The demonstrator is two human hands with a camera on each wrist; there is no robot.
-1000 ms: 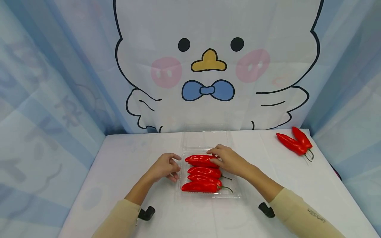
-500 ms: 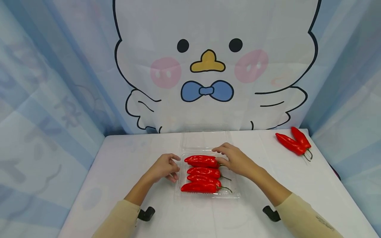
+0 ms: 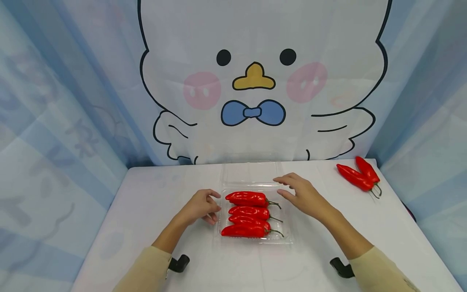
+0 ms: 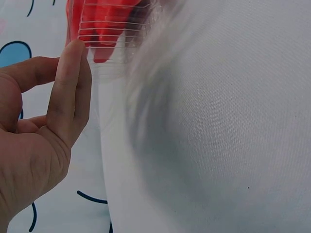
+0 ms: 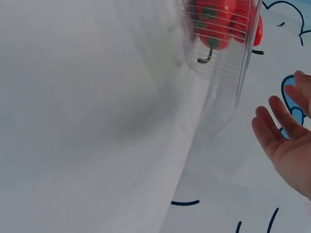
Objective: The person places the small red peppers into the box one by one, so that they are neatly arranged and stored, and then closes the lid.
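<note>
A clear plastic container (image 3: pixel 287 231) lies in the middle of the table, its lid (image 3: pixel 251 172) folded back behind it. Several red peppers (image 3: pixel 245 231) with green stems lie crosswise in it, side by side; the rearmost pepper (image 3: pixel 247 198) shows its whole length. My left hand (image 3: pixel 198 207) is at the container's left edge; in the left wrist view its fingers (image 4: pixel 68 87) are fairly straight, with a fingertip at the ribbed plastic wall. Off the right rear corner, my right hand (image 3: pixel 306 196) holds nothing; its fingers (image 5: pixel 282 116) are spread apart in the right wrist view.
Two more red peppers (image 3: pixel 354 177) lie at the table's far right corner. A white cloth covers the table (image 3: pixel 153 182). Behind it hangs a curtain (image 3: pixel 251 142) with a cartoon bird; blue curtains stand on both sides.
My right hand has let go of the rearmost pepper and moved right, off its stem, which now shows. The left hand has stayed at the container's left edge.
</note>
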